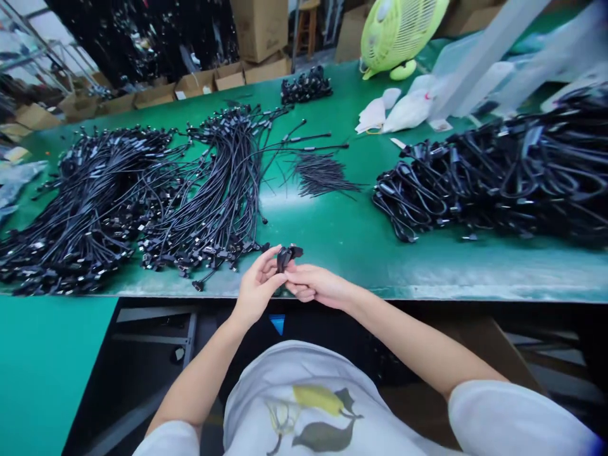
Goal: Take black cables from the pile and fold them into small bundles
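Note:
At the near edge of the green table (342,240), my left hand (256,285) and my right hand (316,285) meet, both pinching a short black cable (286,255) folded into a small bundle. The cable's connector ends stick up above my fingertips. A large spread of straight black cables (209,183) lies just beyond and left of my hands. A second heap of the same cables (90,202) lies farther left.
A pile of bundled black cables (503,177) fills the right side. Thin black ties (323,174) lie mid-table. A green fan (399,31), white bags (403,107) and a small black heap (306,85) sit at the back. Cardboard boxes (228,79) stand behind.

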Tool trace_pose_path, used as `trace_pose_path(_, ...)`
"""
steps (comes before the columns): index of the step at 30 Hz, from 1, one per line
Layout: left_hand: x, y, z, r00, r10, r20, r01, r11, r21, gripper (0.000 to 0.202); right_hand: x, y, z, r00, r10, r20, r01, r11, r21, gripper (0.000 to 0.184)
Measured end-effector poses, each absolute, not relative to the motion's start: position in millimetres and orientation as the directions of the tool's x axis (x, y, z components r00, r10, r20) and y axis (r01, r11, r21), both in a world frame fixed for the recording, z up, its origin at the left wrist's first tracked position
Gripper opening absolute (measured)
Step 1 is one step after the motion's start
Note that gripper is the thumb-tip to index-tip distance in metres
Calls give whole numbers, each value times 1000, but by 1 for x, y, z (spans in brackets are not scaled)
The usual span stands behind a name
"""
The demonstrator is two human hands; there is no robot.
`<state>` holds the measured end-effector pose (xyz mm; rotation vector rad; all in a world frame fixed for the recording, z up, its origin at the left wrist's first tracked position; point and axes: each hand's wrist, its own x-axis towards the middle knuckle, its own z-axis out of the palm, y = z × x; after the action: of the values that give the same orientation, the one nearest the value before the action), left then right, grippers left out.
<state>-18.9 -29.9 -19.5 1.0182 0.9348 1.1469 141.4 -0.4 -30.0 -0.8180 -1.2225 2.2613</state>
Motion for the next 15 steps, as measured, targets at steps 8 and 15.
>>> trace_pose_path(8, 9, -11, -12, -61, 974, -217, -366, 181, 913, 42, 151, -17, -19, -384, 923, -14, 226, 80, -971, 34)
trace_pose_path(15, 14, -7, -11, 132, 970, -203, -342, 236, 909, 42, 173, -19, -11, -404, 911, -79, 533, 164, -830, 28)
